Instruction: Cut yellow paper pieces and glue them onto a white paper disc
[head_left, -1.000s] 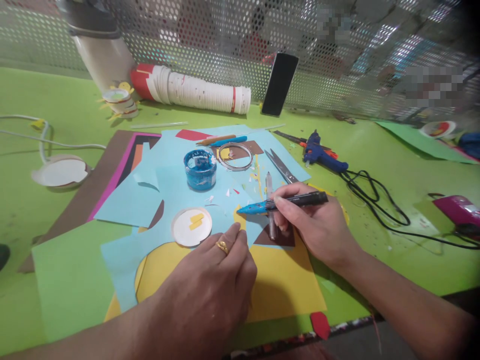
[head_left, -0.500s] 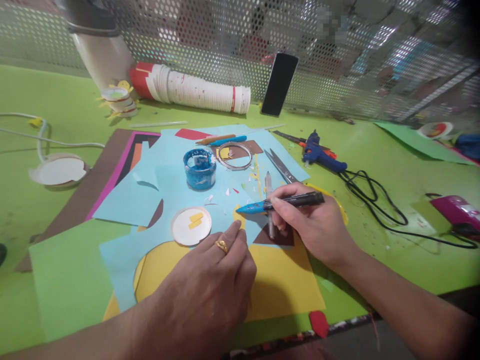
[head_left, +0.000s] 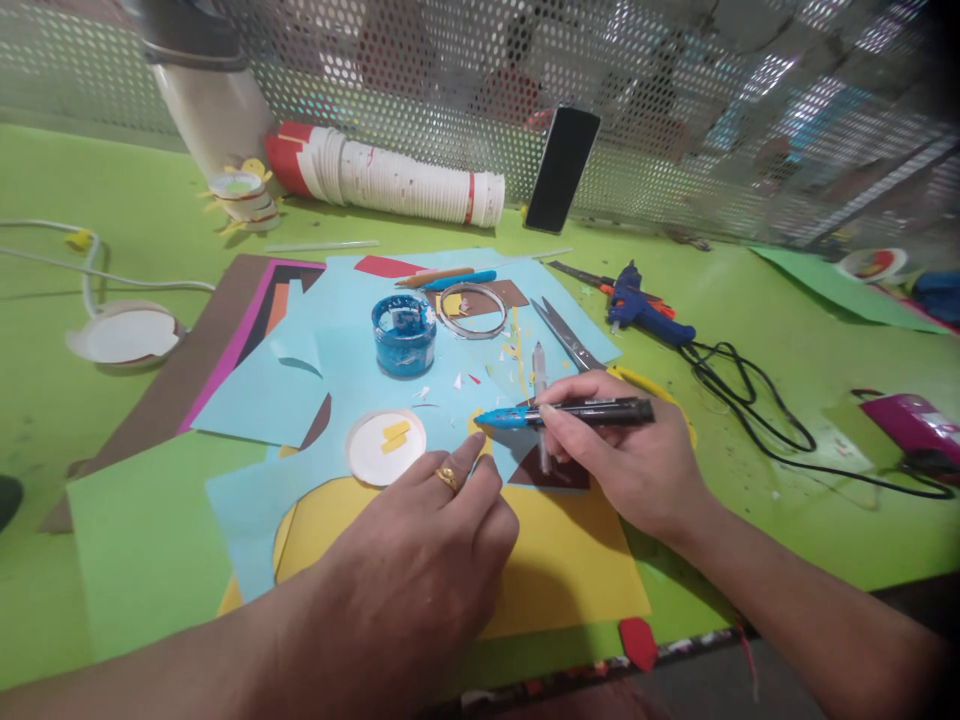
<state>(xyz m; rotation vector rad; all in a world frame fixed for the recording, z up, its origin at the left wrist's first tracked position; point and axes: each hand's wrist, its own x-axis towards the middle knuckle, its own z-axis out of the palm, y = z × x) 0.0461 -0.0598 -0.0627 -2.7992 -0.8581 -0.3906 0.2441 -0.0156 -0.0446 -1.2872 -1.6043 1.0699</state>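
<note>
marker pinched in right hand, blue tip down on blue paper mid-desk. left hand pressed flat, fingers spread, on yellow sheet near front edge. paint jar, scissors beyond; glue gun toward right edge.

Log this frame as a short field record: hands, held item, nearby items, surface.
right hand: holds black marker, blue tip pointing left
left hand: flat on light blue paper, fingers by yellow sheet
near tip: white lid with yellow scraps
behind: blue paint jar, tape ring, scissors
right side: blue glue gun
surface: green table
</note>
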